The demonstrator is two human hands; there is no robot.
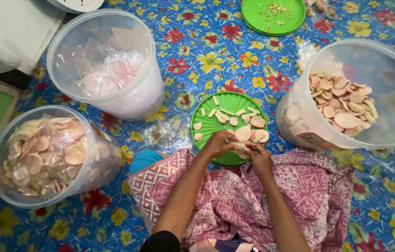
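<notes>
While bent inward | left hand (pixel 217 143) and right hand (pixel 258 156) pinch cracker (pixel 241 148)

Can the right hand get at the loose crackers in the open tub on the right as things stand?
Probably yes: the tub lies tipped with its mouth open, nothing covers the crackers, and the right hand is close beside it.

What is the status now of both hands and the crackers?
Left hand and right hand together on pale round cracker pieces, above round green plastic plate. Grip unclear. Clear plastic tubs beside, apart.
</notes>
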